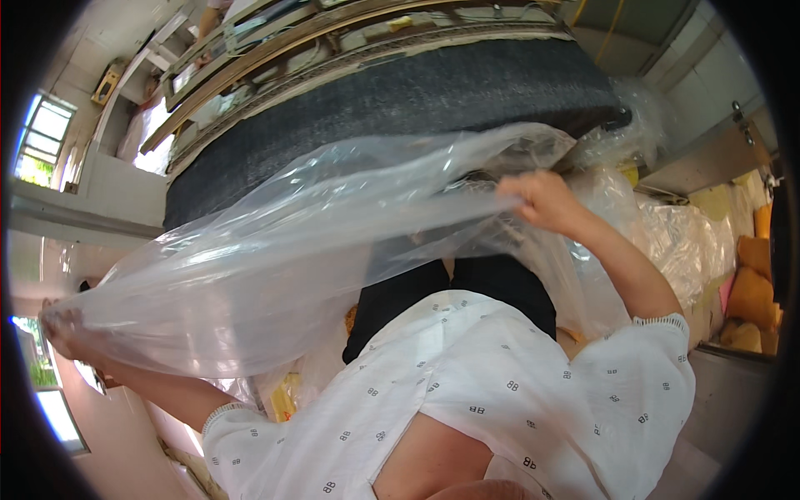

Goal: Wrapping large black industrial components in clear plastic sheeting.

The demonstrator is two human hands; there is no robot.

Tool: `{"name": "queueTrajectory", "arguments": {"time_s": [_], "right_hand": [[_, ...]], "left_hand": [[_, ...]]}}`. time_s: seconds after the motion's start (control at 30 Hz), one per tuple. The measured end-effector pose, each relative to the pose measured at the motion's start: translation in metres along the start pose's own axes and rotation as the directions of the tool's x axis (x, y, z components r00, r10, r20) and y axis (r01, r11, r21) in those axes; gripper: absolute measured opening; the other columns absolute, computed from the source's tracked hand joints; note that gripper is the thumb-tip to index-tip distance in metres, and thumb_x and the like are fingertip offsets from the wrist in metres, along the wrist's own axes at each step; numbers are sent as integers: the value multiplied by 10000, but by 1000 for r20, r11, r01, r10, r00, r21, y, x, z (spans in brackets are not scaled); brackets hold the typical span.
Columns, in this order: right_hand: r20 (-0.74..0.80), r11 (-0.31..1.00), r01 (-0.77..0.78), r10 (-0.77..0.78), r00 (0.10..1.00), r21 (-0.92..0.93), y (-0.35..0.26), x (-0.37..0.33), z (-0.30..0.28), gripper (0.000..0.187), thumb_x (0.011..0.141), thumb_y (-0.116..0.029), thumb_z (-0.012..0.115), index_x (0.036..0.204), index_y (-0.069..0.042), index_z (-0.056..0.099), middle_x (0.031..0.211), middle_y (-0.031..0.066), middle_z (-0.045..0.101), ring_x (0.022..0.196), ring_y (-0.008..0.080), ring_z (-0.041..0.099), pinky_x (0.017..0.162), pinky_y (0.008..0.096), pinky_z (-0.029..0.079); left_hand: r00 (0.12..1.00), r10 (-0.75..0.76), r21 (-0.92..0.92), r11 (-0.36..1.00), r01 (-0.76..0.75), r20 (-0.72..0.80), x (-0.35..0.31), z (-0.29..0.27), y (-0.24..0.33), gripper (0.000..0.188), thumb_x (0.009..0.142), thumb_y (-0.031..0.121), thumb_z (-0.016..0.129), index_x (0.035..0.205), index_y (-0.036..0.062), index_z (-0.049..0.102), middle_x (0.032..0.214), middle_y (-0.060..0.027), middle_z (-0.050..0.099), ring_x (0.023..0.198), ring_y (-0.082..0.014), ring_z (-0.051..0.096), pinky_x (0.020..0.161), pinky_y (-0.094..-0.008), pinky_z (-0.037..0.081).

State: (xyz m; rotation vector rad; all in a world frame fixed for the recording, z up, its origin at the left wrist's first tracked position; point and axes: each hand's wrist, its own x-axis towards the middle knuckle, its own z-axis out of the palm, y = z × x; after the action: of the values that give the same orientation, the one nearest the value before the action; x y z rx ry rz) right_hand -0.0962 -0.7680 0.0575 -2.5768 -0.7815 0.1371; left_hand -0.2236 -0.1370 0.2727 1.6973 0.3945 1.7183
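Thin, glossy and see-through, the creased plastic sheet (242, 283) spreads along the near side of the dark grey fabric (400, 93). Left of that fabric, the left hand (63, 330) grips the sheet; before its right half, the right hand (537, 200) clenches the sheet's edge.

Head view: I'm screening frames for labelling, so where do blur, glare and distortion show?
In the head view, the right hand looks blurred; in the head view, glare streaks the clear plastic sheet, and the upper-left window is partly washed out; also in the head view, fisheye bends edges toward the black rim.
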Motion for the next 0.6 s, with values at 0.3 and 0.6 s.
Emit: {"name": "queueTrajectory", "arguments": {"time_s": [0.3,0.6], "right_hand": [[378,353,-251,924,-60,-901,195,-414,22,652,518,-393,819,1094,-150,634,1153,78,591,1128,265,511,976,518,309],[265,483,-864,859,438,-140,180,-327,-111,328,781,-306,605,955,-32,553,893,110,615,799,197,586,687,344,459]], "left_hand": [[840,109,295,906,-304,531,-120,156,-241,260,888,211,511,968,-30,565,927,-154,588,848,-248,559,783,-321,434],[801,43,521,739,-427,597,-90,184,-371,411,848,365,534,967,-16,631,889,-197,627,833,-327,594,742,-401,454]]}}
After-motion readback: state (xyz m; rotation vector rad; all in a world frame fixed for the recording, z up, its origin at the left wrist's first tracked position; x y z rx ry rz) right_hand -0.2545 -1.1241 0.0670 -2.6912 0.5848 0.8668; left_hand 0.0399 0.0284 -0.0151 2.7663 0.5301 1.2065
